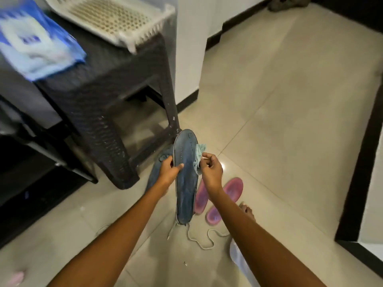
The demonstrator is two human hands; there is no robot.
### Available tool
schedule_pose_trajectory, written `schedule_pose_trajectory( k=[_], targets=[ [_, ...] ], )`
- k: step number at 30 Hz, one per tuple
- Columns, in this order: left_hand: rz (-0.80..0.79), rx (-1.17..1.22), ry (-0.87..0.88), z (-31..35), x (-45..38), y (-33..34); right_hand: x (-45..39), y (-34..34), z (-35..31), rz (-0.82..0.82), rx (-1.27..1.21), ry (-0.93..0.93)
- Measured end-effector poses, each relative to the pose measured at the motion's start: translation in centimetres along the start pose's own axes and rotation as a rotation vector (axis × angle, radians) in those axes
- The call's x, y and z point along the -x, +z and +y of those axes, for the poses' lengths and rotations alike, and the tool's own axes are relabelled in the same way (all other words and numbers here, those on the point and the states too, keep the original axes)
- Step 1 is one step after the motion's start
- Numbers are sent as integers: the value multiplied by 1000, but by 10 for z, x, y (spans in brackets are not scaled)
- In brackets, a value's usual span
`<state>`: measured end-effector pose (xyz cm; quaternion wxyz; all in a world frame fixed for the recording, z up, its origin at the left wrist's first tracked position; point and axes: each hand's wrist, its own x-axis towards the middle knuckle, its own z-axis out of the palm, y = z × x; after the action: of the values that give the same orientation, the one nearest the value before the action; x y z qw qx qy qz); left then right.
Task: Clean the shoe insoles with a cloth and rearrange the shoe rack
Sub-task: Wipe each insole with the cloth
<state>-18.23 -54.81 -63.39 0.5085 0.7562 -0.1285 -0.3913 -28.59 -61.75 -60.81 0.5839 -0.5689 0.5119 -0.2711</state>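
A long blue denim-look insole [186,183] is held upright in front of me. My left hand [169,171] grips its left edge, thumb across the front. My right hand [211,172] pinches a pale green cloth [200,154] against the insole's right edge. A second blue insole or shoe [157,168] lies on the floor behind my left hand, partly hidden. Two pink insoles [226,199] lie on the tiles below my right wrist.
A dark wicker stool [107,79] stands at left with a white perforated tray [112,17] and a blue-white cloth [35,42] on top. A dark rack [24,162] is at far left. A white lace [203,241] lies on the beige tiles. A bare foot [247,210] shows at right.
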Motion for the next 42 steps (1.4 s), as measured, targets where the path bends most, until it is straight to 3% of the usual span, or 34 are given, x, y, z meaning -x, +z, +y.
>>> schedule_pose_trajectory(
  k=[4, 9, 13, 18, 21, 24, 31, 37, 42],
  targets=[
    [-45, 267, 22, 74, 84, -50, 59, 2, -96, 35, 132, -170],
    [-81, 497, 38, 139, 195, -102, 150, 14, -183, -34, 200, -396],
    [-190, 810, 70, 169, 271, -153, 219, 22, -221, -189, 214, -521],
    [-181, 1072, 196, 179, 322, -195, 287, 24, -246, -309, 228, -687],
    [-183, 1119, 209, 185, 344, -200, 313, 21, -249, -192, 367, -889],
    [-214, 1131, 229, 191, 357, -200, 330, 20, -259, -25, 334, -991],
    [-225, 1138, 291, 212, 377, -201, 338, 33, -306, -80, 446, -1074],
    [-226, 1130, 294, 214, 369, -214, 360, 27, -295, -67, 662, -1363],
    [-254, 1123, 318, 215, 376, -196, 332, 24, -338, 98, 660, -1088]
  ],
)
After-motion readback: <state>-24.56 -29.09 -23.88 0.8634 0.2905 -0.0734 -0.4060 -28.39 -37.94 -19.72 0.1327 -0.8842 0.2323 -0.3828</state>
